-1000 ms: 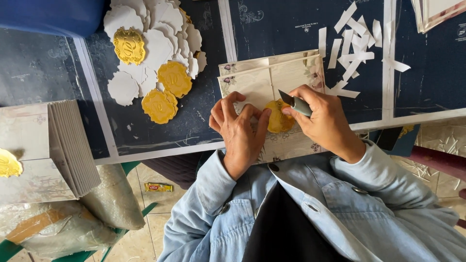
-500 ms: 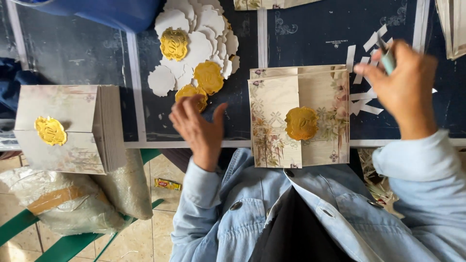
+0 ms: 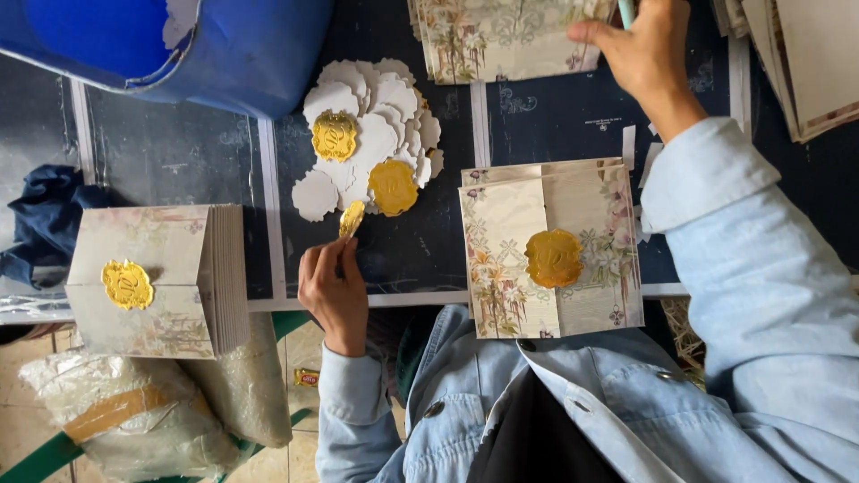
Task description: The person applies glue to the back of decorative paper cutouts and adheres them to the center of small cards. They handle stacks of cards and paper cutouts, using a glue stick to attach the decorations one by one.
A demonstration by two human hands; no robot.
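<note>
head view: left hand (image 3: 333,288) pinches a gold seal (image 3: 352,218); right hand (image 3: 637,46), outstretched, clasps floral cards (image 3: 501,38).

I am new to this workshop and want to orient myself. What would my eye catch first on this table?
Probably the gold seals: one sits on the floral card in front of the person, another on the stack of cards at the left. The left hand pinches a gold seal just below the pile of white and gold seals. The right hand reaches to more floral cards at the top.
</note>
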